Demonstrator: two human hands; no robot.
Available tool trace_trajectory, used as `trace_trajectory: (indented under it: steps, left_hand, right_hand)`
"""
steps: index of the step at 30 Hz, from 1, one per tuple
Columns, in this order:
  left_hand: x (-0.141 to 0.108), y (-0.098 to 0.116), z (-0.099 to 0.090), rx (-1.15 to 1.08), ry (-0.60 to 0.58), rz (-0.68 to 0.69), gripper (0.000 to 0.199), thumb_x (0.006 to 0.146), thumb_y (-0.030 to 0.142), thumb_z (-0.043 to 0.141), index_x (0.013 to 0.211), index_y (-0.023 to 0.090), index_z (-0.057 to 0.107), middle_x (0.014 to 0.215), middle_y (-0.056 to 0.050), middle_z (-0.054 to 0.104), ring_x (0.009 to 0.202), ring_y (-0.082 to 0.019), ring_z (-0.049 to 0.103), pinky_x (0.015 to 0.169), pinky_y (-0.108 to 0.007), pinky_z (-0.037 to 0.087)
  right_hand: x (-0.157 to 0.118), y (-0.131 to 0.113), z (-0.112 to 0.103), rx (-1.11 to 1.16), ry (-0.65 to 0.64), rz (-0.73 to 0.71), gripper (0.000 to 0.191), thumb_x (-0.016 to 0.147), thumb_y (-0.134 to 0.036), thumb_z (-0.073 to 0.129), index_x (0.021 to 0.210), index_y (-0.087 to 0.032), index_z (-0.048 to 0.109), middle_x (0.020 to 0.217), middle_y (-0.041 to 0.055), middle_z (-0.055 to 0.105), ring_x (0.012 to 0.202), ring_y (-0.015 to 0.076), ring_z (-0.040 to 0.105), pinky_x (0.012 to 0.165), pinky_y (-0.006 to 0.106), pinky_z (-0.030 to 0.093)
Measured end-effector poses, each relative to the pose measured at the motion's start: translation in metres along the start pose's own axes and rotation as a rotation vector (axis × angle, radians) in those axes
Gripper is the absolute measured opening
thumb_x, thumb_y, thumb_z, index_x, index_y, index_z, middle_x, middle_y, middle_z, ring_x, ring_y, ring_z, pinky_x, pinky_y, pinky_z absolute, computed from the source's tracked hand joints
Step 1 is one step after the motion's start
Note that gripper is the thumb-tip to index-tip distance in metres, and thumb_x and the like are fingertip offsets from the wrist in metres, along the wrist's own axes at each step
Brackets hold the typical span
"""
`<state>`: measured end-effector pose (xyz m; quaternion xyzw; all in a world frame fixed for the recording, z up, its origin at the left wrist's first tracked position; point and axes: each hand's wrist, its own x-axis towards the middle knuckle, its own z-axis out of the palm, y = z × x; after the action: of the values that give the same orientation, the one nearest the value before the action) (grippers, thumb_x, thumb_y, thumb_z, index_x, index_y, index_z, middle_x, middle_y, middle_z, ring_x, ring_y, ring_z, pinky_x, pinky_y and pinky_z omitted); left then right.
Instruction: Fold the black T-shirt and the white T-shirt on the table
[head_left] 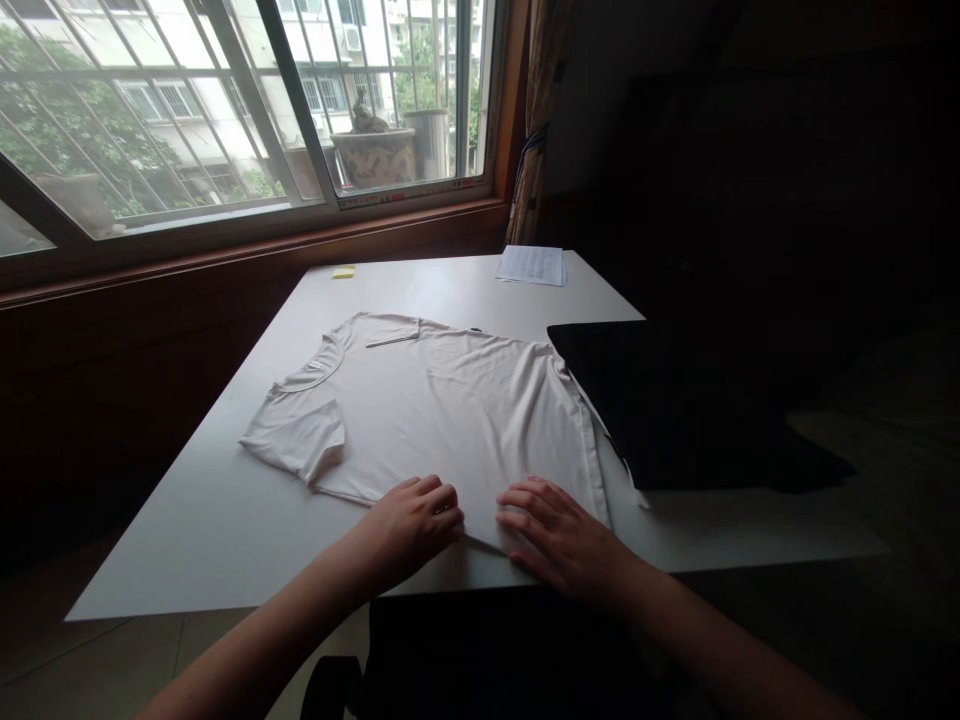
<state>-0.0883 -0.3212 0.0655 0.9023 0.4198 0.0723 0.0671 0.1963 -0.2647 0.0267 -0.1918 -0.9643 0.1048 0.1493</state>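
A white T-shirt (450, 400) lies spread on the white table (195, 530), its neckline to the left and its hem to the right. Both sleeves are folded in over the body. My left hand (421, 518) rests at the shirt's near edge, fingers curled down on the cloth; whether it pinches the fabric is hidden. To its right, my right hand (551, 530) lies on the near edge by the hem, fingers stretched over the cloth. A gap separates the two hands.
Dark cloth (675, 420) covers the table's right side. Paper sheets (532, 265) and a yellow note (343, 271) lie at the far edge. Beyond is a barred window (375, 100) with a curtain (532, 130). A dark chair (480, 650) stands at the near edge.
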Motion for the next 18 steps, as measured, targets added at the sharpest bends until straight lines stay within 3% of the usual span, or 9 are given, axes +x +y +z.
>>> trace_trajectory:
  steps: [3,5,11,18]
  left_hand:
    - [0.007,0.004,-0.002,0.019,-0.025,0.010,0.024,0.105,0.026,0.049,0.085,0.020,0.061,0.090,-0.002,0.060,0.078,-0.017,0.052,0.073,-0.031,0.046]
    - [0.011,0.005,-0.003,0.040,-0.044,0.011,0.023,0.104,0.024,0.051,0.083,0.020,0.059,0.088,-0.001,0.058,0.076,-0.016,0.051,0.068,-0.030,0.044]
    - [0.019,0.012,-0.008,0.094,-0.131,0.001,0.017,0.100,0.017,0.055,0.084,0.020,0.057,0.087,-0.002,0.059,0.074,-0.017,0.054,0.065,-0.031,0.044]
    - [0.019,0.014,-0.003,0.140,-0.114,0.050,0.016,0.097,0.012,0.058,0.083,0.019,0.057,0.085,-0.003,0.059,0.073,-0.018,0.055,0.063,-0.034,0.045]
  right_hand:
    - [-0.002,-0.007,-0.005,0.035,-0.005,0.081,0.014,0.100,-0.031,0.058,0.106,-0.022,0.066,0.116,0.0090,0.065,0.105,0.0246,0.057,0.096,0.045,0.047]
    - [-0.002,-0.011,-0.007,0.071,-0.023,0.116,0.011,0.100,-0.029,0.058,0.098,-0.021,0.065,0.105,0.0075,0.064,0.096,0.0220,0.056,0.088,0.040,0.048]
    - [-0.003,-0.014,-0.018,0.253,-0.101,0.231,0.010,0.100,-0.021,0.057,0.093,-0.020,0.065,0.098,0.0043,0.061,0.087,0.0168,0.060,0.079,0.028,0.050]
    - [-0.009,-0.013,-0.032,0.144,-0.199,0.323,0.010,0.094,-0.015,0.061,0.088,-0.021,0.067,0.093,0.0020,0.063,0.080,0.0164,0.064,0.074,0.028,0.049]
